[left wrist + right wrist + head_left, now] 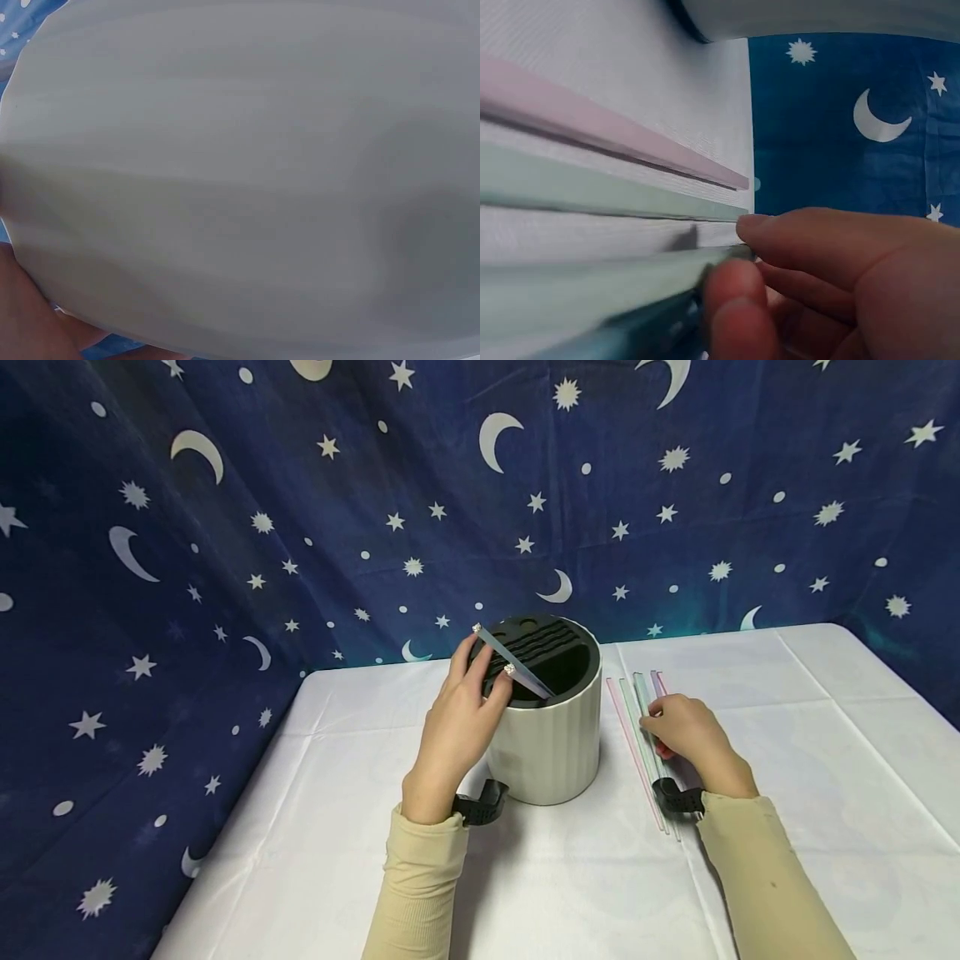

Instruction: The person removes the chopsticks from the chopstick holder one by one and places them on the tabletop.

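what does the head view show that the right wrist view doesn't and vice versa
Head view only: the left hand, the slotted black top of the white container, and two pale strips with sparkly tips angled over it.

Right wrist view only: a close-up of thumb and fingers, plus a dark blurred shape by the thumb that I can't match in the head view.

Both: the right hand, a pink strip, green strips, part of the container's wall, white cloth and star-and-moon backdrop.
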`<state>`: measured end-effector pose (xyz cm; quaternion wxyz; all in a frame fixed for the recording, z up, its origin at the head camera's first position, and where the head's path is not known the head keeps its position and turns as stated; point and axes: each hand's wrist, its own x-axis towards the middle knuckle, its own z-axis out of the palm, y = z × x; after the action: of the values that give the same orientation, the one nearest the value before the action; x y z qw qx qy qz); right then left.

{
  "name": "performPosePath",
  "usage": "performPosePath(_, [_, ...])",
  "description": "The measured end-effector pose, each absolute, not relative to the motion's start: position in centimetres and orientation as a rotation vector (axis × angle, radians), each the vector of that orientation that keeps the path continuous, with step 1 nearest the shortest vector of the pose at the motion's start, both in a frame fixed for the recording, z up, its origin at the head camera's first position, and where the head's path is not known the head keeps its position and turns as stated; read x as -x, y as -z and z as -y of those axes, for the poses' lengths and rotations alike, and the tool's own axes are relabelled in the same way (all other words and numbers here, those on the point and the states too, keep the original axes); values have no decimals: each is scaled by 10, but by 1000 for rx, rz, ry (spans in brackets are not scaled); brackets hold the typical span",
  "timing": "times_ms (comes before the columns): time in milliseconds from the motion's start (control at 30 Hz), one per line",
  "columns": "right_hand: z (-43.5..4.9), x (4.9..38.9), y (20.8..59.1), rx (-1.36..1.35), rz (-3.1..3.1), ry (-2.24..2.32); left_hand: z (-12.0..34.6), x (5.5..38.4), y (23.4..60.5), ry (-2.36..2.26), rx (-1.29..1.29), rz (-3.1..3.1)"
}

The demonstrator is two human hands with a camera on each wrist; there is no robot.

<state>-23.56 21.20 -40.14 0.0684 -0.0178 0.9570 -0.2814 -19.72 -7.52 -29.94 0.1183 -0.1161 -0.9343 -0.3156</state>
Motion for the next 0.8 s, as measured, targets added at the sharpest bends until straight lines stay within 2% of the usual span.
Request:
performPosePath(433, [-207, 235, 408, -72, -2920, 914, 75, 196, 299, 912, 339, 2717])
performPosePath(633, [-205, 235, 398, 36, -3101, 992, 75, 196, 299, 917, 339, 2723])
performPosePath(800, [-191, 232, 379, 116, -3226, 1313, 75, 196, 299, 920, 336, 2726])
